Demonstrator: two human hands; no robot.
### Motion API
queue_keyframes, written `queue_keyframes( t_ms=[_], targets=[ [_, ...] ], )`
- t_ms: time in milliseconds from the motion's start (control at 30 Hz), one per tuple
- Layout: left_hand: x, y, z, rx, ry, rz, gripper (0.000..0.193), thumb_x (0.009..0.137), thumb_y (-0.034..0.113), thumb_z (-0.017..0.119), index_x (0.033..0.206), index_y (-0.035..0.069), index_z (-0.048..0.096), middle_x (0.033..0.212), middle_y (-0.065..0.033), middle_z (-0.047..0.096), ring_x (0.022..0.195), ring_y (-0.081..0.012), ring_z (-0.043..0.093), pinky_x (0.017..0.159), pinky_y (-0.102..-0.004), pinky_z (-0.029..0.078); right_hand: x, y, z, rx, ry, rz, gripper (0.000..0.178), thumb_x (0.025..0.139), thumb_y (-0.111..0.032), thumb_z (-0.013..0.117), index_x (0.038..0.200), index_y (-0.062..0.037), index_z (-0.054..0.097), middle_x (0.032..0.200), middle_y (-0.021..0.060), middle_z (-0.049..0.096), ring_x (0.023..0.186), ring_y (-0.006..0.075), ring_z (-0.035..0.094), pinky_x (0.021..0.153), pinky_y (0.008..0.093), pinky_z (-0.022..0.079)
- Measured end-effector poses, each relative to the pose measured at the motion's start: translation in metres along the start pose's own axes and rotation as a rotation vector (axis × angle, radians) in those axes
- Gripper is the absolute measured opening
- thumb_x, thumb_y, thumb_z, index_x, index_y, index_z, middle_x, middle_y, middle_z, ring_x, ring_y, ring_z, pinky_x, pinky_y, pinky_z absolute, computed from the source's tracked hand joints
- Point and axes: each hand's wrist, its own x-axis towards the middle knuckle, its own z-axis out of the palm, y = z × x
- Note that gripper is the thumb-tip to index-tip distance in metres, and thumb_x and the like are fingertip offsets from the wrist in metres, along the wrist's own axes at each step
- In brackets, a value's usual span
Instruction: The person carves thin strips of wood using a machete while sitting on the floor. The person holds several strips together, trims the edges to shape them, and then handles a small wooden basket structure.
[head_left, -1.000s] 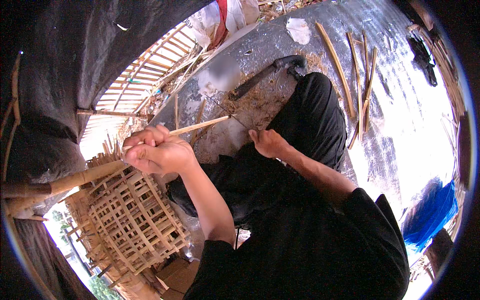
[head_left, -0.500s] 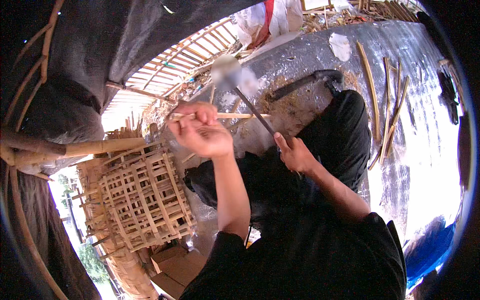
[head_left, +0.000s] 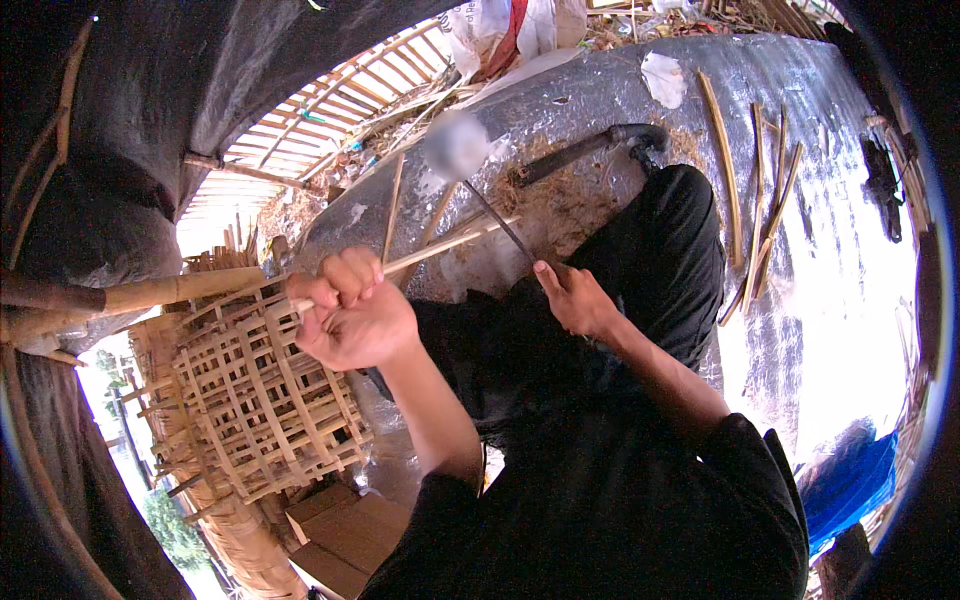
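Note:
My left hand (head_left: 350, 310) is closed around a pale bamboo strip (head_left: 440, 256), which sticks out to the right past my fingers. Gripped in my right hand (head_left: 580, 302) is a long, narrow, dark knife (head_left: 505, 228), slanting up and to the left. A pale blurred patch hides its far end. The strip's right end reaches the blade; whether they touch, I cannot tell. Left of my left hand lies a stack of woven bamboo lattice panels (head_left: 260, 395).
Loose bamboo strips (head_left: 765, 215) lie on the shiny dark sheet (head_left: 600, 85) at right. A dark curved bar (head_left: 590, 155) rests over shavings. Cardboard (head_left: 350, 535) is at lower left, beside a bamboo pole (head_left: 190, 292). Blue plastic (head_left: 850, 490) is at lower right.
My left hand has moved left and down with the bamboo strip, which now slants up to the right. My right hand and the knife have shifted slightly left along with the whole view.

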Motion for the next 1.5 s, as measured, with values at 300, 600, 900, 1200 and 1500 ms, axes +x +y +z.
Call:
queue_keyframes(
  t_ms=[300,600,900,1200,1500],
  targets=[
    [-0.021,0.014,-0.002,0.054,0.061,0.059,0.035,0.093,0.042,0.043,0.073,0.016,0.032,0.057,0.001,0.026,0.056,-0.0126,0.025,0.059,-0.032,0.026,-0.009,-0.016,0.038,-0.06,0.084,-0.355,0.041,0.102,-0.034,0.048,0.088,0.0029,0.059,0.07,0.0271,0.057,0.07,0.0474,0.059,0.061,0.0497,0.046],
    [-0.016,0.027,-0.029,-0.055,0.15,0.038,0.044,0.097,0.046,0.042,0.067,0.015,0.035,0.055,0.0014,0.025,0.053,-0.0117,0.023,0.055,-0.0293,0.023,0.072,0.085,0.051,-0.618,-0.004,-0.352,0.045,0.102,-0.031,0.041,0.113,0.0091,0.057,0.085,0.0285,0.061,0.075,0.0468,0.059,0.069,0.0496,0.05],
    [-0.102,0.1,-0.073,0.428,0.217,-0.07,0.044,0.093,0.04,0.047,0.103,0.0,0.063,0.108,-0.018,0.059,0.118,-0.0318,0.048,0.104,-0.0475,0.035,0.058,0.072,0.045,-0.706,-0.025,-0.161,0.074,0.097,-0.05,0.043,0.14,0.0096,0.035,0.122,0.0387,0.053,0.088,0.0478,0.066,0.077,0.0511,0.056],
    [-0.356,0.202,-0.16,0.475,1.079,-0.836,0.056,0.09,0.053,0.058,0.111,0.002,0.062,0.095,-0.0117,0.067,0.083,-0.0275,0.064,0.077,-0.0384,0.05,0.072,0.057,0.02,-0.537,-0.215,0.208,0.084,0.097,-0.052,0.047,0.151,0.0041,0.016,0.155,0.025,0.027,0.137,0.0422,0.038,0.112,0.0442,0.036],
    [-0.545,0.232,-0.16,2.074,1.454,-1.463,0.098,0.063,0.065,0.079,0.13,0.003,0.043,0.128,-0.0212,0.044,0.121,-0.0399,0.042,0.095,-0.0605,0.036,0.072,0.08,0.017,-0.45,-0.163,0.059,0.069,0.097,-0.051,0.049,0.146,-0.0042,0.036,0.151,0.0257,0.034,0.138,0.0426,0.036,0.112,0.0468,0.035]
  ],
)
